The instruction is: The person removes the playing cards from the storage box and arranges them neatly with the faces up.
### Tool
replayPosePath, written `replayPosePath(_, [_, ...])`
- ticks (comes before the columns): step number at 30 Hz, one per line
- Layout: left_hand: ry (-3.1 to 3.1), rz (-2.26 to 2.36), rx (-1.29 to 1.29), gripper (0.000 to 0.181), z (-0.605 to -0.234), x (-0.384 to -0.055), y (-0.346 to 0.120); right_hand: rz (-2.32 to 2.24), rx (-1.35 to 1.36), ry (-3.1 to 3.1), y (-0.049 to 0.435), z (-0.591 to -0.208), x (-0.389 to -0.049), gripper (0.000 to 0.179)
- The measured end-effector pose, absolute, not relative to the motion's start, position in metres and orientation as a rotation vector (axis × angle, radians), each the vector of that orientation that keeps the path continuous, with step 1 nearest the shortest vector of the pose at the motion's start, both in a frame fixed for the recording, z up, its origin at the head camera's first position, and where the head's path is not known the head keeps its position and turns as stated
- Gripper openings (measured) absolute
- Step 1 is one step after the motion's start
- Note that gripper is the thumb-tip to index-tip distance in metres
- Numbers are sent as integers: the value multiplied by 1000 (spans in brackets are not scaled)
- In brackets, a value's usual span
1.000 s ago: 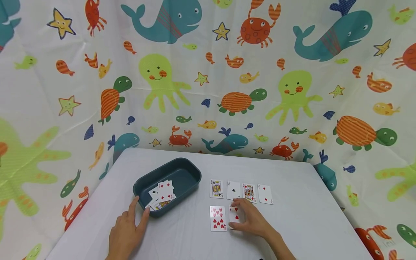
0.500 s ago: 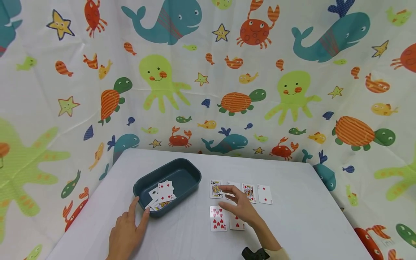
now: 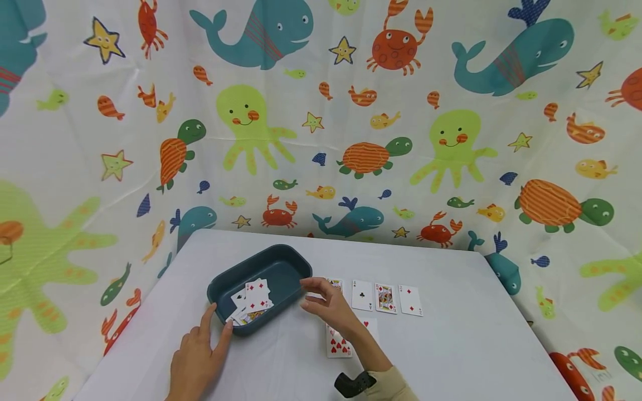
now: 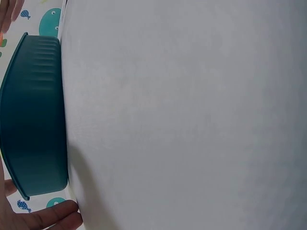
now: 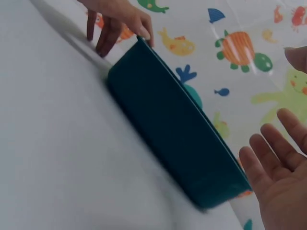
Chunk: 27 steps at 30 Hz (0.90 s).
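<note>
My left hand (image 3: 198, 353) rests at the near left corner of a dark teal tub (image 3: 296, 301), index finger and thumb touching its rim. Several playing cards (image 3: 257, 295) lie loosely overlapped in the tub's near end, a diamond card on top. My right hand (image 3: 328, 306) hovers beside the tub's right side with nothing in it, its fingers apart, as the right wrist view shows its spread fingers (image 5: 268, 158). Under that hand and forearm, a ten of hearts (image 3: 339, 346) and another heart card (image 3: 370, 325) are partly hidden.
A back row on the white table (image 3: 451, 345) holds a partly covered face card (image 3: 337, 283), a club card (image 3: 362, 295), a red face card (image 3: 385, 298) and a two of diamonds (image 3: 411, 301). A sea-animal curtain (image 3: 311, 72) hangs behind the table.
My right hand has left the heart card beside the ten and moved left to the tub's side, passing over the back row. My left hand and the tub stay put.
</note>
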<state>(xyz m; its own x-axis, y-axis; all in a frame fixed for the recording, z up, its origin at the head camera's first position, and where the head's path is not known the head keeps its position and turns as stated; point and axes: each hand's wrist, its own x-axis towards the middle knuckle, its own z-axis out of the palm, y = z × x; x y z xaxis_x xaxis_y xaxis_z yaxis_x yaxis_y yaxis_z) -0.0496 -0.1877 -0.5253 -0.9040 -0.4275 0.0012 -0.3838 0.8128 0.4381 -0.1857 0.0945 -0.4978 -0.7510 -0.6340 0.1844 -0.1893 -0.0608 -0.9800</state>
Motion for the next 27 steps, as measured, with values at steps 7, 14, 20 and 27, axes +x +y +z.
replayPosePath(7, [-2904, -662, 660, 79, -524, -50, -187, -1874, -900, 1804, 61, -495, -187, 51])
replayPosePath(14, [-2899, -660, 663, 78, -525, -50, -186, -1862, -924, 1794, 35, -496, -195, 56])
replayPosePath(20, [-2896, -652, 660, 77, -524, -50, -186, -1784, -917, 1877, 18, -495, -199, 56])
replayPosePath(27, [-2907, -651, 673, 79, -523, -50, -185, -1632, -1002, 1990, 0, -491, -205, 65])
